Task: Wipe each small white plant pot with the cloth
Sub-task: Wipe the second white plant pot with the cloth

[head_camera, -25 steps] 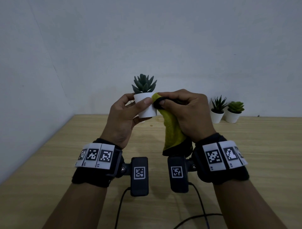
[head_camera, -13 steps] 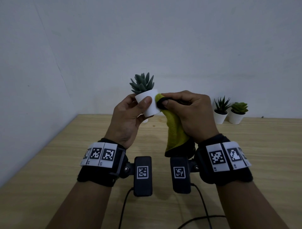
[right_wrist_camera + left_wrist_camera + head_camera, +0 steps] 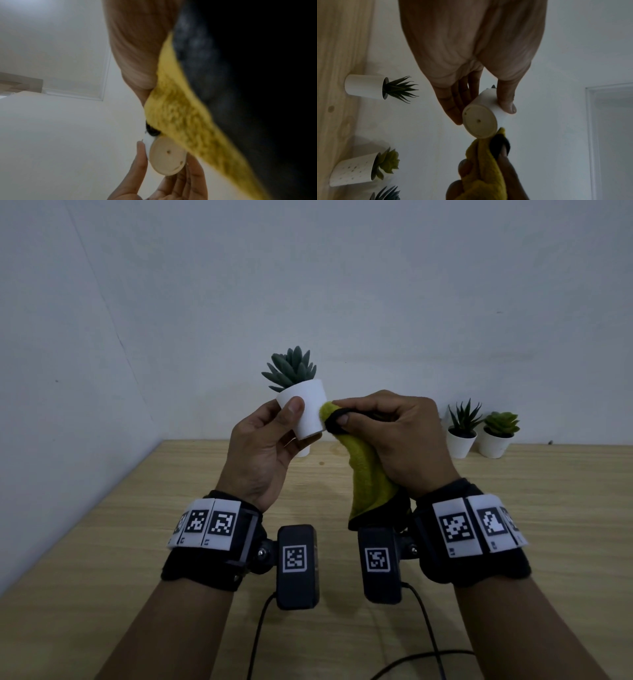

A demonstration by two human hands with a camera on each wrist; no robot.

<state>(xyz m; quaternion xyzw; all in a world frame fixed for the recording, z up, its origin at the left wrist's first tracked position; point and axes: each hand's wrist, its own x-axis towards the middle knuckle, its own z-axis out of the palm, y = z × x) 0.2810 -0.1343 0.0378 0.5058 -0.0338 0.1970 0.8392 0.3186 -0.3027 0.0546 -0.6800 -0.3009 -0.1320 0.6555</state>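
While the left hand (image 3: 263,450) grips it, the pot (image 3: 306,409) tilts further left — right hand (image 3: 400,440) clutching cloth (image 3: 368,481).

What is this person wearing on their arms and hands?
Both forearms are bare, with no sleeves or gloves. Each wrist carries a black padded band with white panels printed with black square codes. A black box-shaped camera module bearing one such code sits on the inner side of each wrist, and a thin black cable trails from each.

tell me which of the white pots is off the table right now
The pot with the grey-green succulent, gripped by the left hand. The spiky-plant pot and light-green-plant pot stand on the table.
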